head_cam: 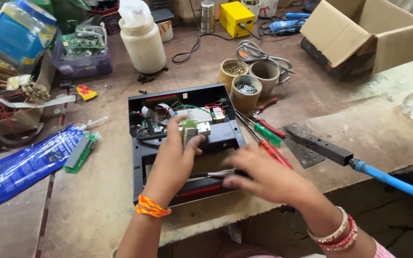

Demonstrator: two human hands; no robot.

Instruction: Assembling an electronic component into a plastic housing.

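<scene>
1. The left hand (pixel 175 155) reaches into the open black enclosure (pixel 182 143) and pinches a small green circuit module (pixel 189 131) between thumb and fingers, holding it upright just above the wiring inside.
2. The right hand (pixel 264 177) is blurred. It lies low over the enclosure's near edge, fingers curled loosely around what seems to be a thin dark tool (pixel 213 174) pointing toward the left hand. I cannot tell how firm that grip is.
3. Just beyond the left fingertips sit a green board and red, white and green wires (pixel 201 111), close together in the enclosure's far half.
4. To the right of the right hand lie screwdrivers with red and green handles (pixel 268 136), a perforated metal plate (pixel 304 153) and a blue-handled tool (pixel 388 179) that overhangs the bench (pixel 96 191) edge.
5. Risk, as I judge it: the pinch on the module is light and near its edge, so a tug from an attached lead could twist it loose into the wiring.
6. The tool tip near the left hand could scrape the board or nick a finger if either hand jerks.
7. The right forearm is near the blue-handled tool, and a sweep could knock it off the bench.
</scene>
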